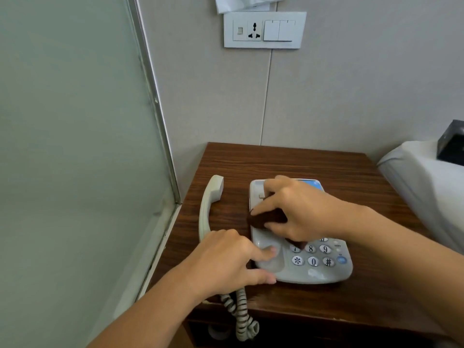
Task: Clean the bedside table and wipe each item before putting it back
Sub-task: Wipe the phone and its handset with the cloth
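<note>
Dark wood grain covers the top of the bedside table, which stands in a corner between a frosted glass panel on the left and a pale wall at the back. On that wall, above the table, sits a white plate with a socket and switches. At the right edge, a white pillow lies beside the table with a dark box on it.

A grey telephone base rests on the table top, toward the front. Its handset is off the cradle and lies flat on the wood just to the left of the base, with the coiled cord hanging over the table's front edge.

The right hand reaches across the base, its fingers curled around a dark brown cloth and pressing it onto the left side of the phone, above the number keys. The left hand steadies the near left corner of the base: its fingers lie fairly straight, the fingertips resting in the empty cradle hollow and the thumb against the front edge, not wrapped around anything.
</note>
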